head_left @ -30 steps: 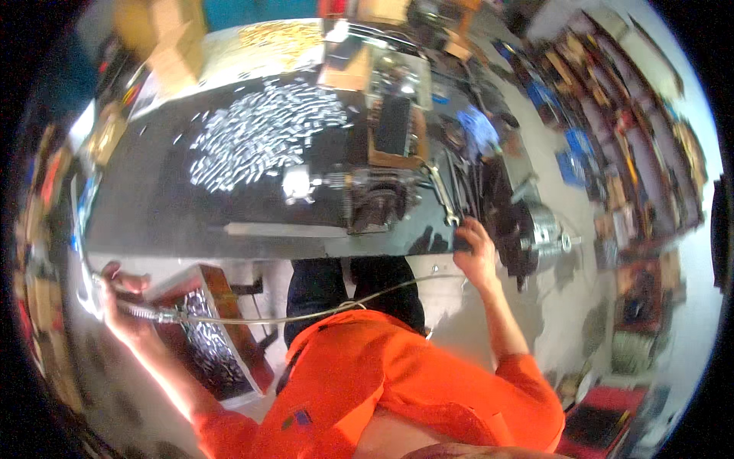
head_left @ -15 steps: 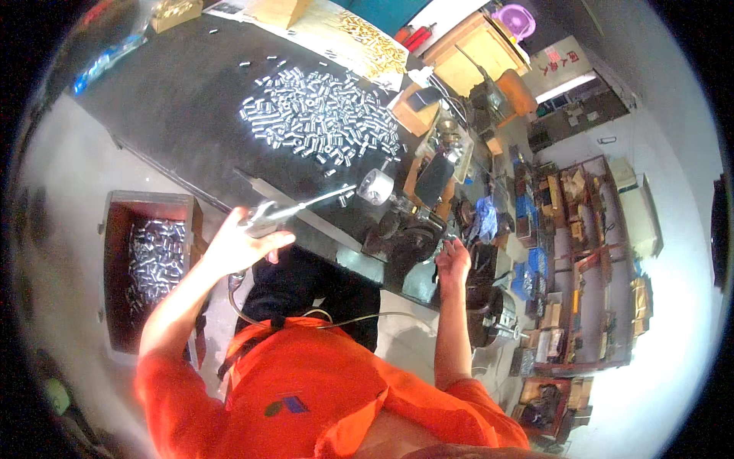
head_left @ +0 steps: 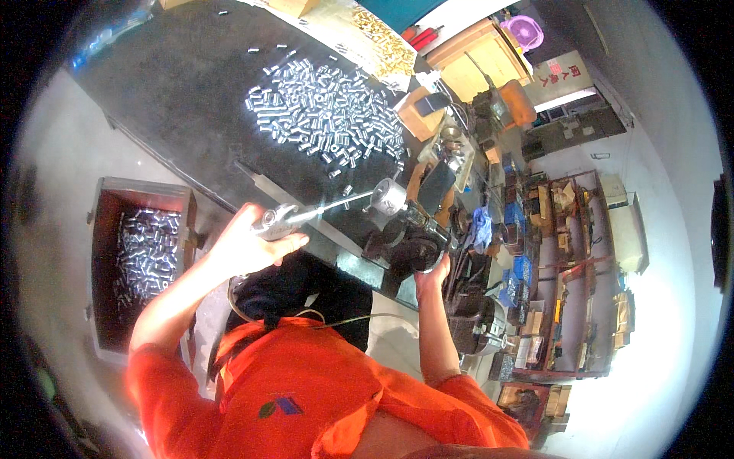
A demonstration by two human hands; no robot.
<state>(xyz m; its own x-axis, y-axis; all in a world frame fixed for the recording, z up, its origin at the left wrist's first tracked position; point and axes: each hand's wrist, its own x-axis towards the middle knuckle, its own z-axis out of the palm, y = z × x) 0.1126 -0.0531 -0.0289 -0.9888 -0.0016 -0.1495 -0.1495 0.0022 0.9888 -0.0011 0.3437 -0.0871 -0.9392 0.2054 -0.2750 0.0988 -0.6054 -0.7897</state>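
My left hand [head_left: 248, 243] is closed round a silver air blow gun [head_left: 284, 220], thumb pointing forward. A hose shows below my wrist. The gun's long thin nozzle points right, its end at the face of a round metal chuck [head_left: 388, 196]. That chuck sits on a small dark bench machine [head_left: 420, 222] at the table's front edge. Against the machine's dark round body [head_left: 411, 255] rests my right hand [head_left: 433, 277]; its fingers are mostly hidden behind it. Beyond the nozzle lies a wide heap of short shiny metal sleeves [head_left: 325, 115] on the dark table [head_left: 176, 92].
A bin [head_left: 187, 206] of similar metal parts stands at the left, below table height. Brass-coloured pieces [head_left: 382, 42] lie on a white sheet at the back. A wooden block [head_left: 420, 115] sits behind the machine. Shelves [head_left: 569, 268] with blue trays [head_left: 522, 268] line the right.
My left hand has brought the blow gun rightward, its nozzle still near the chuck. My right hand has moved left and down, onto the machine's round body. The whole view has shifted slightly.
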